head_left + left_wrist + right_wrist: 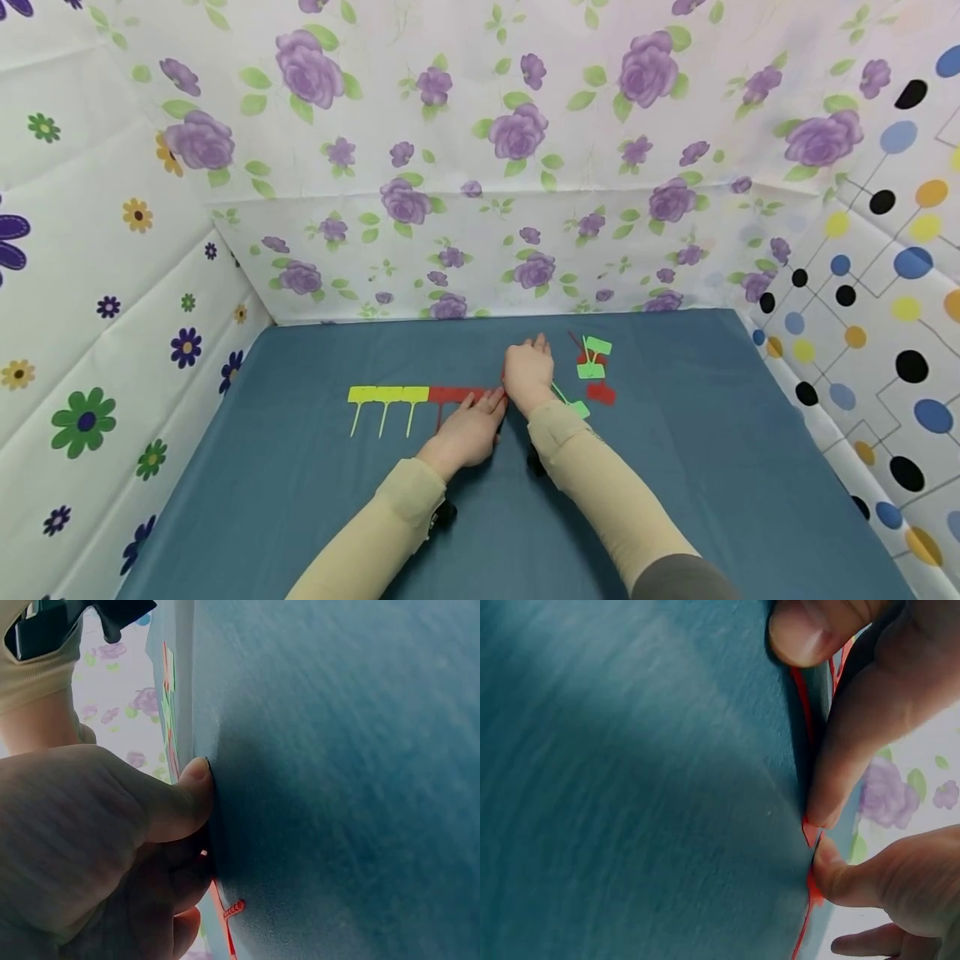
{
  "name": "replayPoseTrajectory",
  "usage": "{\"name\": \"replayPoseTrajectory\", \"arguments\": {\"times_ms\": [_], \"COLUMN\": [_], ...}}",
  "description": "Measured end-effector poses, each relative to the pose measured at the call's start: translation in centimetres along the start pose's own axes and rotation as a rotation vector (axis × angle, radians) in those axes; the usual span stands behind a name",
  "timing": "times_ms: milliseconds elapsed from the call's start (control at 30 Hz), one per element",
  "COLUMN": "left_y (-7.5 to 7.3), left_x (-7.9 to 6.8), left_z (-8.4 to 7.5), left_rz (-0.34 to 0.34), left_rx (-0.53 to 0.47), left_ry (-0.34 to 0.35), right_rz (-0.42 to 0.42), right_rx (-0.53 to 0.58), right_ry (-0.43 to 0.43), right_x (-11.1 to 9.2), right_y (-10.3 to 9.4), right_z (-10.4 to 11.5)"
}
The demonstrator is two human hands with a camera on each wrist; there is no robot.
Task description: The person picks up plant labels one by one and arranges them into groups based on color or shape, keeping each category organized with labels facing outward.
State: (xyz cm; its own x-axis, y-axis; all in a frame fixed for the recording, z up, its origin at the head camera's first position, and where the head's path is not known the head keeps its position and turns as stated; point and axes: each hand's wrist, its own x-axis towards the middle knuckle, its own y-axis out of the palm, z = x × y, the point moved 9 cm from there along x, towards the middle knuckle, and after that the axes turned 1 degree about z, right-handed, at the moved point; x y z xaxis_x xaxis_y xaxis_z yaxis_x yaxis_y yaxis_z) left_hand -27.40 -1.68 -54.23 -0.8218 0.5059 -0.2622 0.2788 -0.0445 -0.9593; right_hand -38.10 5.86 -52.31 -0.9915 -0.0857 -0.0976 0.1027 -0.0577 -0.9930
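Note:
A row of flat T-shaped plant labels lies on the blue cloth. Yellow labels [388, 394] form its left end, with red labels [450, 394] continuing to the right, stems toward me. My left hand [467, 433] rests on the red part, its fingers stretched forward and the thumb [184, 799] against the cloth. At the row's right end, my right hand [529, 375] holds a red plant label [802, 701] flat, thumb by the stem and a finger on its head. The fingertips of both hands nearly meet there. Part of the red labels is hidden under the hands.
Loose green labels [591, 371] and red labels [601, 393] lie in a small pile right of my right hand. One green label [579, 409] sits by the right wrist. Patterned cloth walls [480, 250] enclose the table [315, 500] at the back and sides.

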Motion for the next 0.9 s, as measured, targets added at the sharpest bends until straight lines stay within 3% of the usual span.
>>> {"name": "replayPoseTrajectory", "arguments": {"times_ms": [900], "left_y": [-0.33], "left_x": [-0.10], "left_z": [-0.21], "left_rz": [-0.003], "left_rx": [-0.021], "left_ry": [0.002], "right_rz": [-0.027], "right_rx": [0.054], "right_ry": [0.048], "right_x": [0.28], "right_y": [-0.15], "right_z": [-0.55]}}
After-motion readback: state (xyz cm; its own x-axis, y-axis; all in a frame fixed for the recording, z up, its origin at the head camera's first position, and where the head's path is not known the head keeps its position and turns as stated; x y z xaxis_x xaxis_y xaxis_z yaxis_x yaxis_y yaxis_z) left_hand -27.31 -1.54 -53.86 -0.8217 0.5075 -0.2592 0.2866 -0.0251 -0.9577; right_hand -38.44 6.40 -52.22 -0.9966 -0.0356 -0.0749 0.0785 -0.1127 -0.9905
